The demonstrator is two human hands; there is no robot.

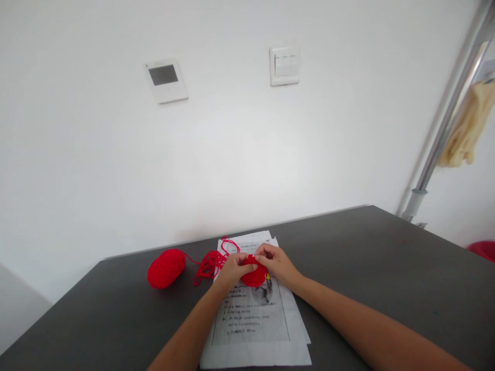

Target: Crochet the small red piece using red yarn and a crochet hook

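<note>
Red yarn piece (254,280) is held over a dark table (386,268) and printed sheets (255,355). The left hand (233,269) clamps it, thumb across its upper left face; the right hand (280,264) has thumb and fingertips drawn near together at its upper right edge, though whether they grip I cannot tell. Roughly round, it shows no clear long axis; its rounded edge points toward the wearer. A small yellow ring (267,276) sits at its right edge.
</note>
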